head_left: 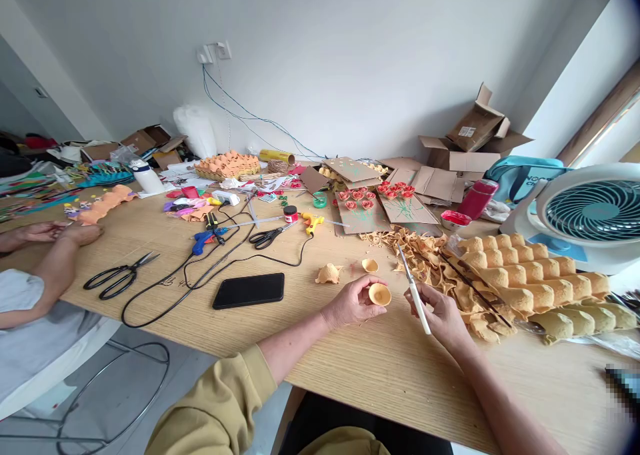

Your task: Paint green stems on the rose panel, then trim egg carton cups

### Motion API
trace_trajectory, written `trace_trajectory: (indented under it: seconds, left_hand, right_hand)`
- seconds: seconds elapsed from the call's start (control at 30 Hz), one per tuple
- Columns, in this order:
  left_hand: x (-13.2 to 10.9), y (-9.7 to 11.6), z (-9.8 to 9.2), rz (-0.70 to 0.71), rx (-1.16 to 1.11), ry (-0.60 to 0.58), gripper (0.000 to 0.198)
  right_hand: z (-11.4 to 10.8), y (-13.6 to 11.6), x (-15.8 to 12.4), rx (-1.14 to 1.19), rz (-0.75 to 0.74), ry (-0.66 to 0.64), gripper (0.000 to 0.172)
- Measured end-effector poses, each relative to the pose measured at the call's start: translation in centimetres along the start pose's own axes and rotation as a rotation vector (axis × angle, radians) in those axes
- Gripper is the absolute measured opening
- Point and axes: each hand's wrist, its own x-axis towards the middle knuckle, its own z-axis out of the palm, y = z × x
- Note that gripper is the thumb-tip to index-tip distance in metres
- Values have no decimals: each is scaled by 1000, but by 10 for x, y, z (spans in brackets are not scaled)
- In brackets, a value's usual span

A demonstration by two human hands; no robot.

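My left hand [356, 302] is closed around a small orange egg-carton cup [380, 294], its hollow side facing up toward me. In my right hand [440, 315] is a slim white-handled cutting tool [419, 306] with a narrow metal blade pointing up and away; whether it is a knife or closed scissors I cannot tell. The tool stays apart from the cup. Just beyond my left hand sits another cut cup [370, 266], and left of that lies a jagged-edged cup piece [329, 273]. Torn carton scraps [430, 262] are heaped beyond my right hand.
Egg cartons [530, 275] and a white fan [590, 208] stand at right. Red paper roses [356, 198] rest on cardboard. A black phone [249, 290], black scissors [117, 276] and corded glue guns [203, 240] lie left. A co-worker's hands [75, 232] are at far left.
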Motion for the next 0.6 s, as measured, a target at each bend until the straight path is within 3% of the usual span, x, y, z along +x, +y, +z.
trace_trajectory:
  seconds: [0.6]
  left_hand:
    - [-1,2,2,45,15,14,50]
  right_hand:
    - [1,3,0,-40,-23,16,36]
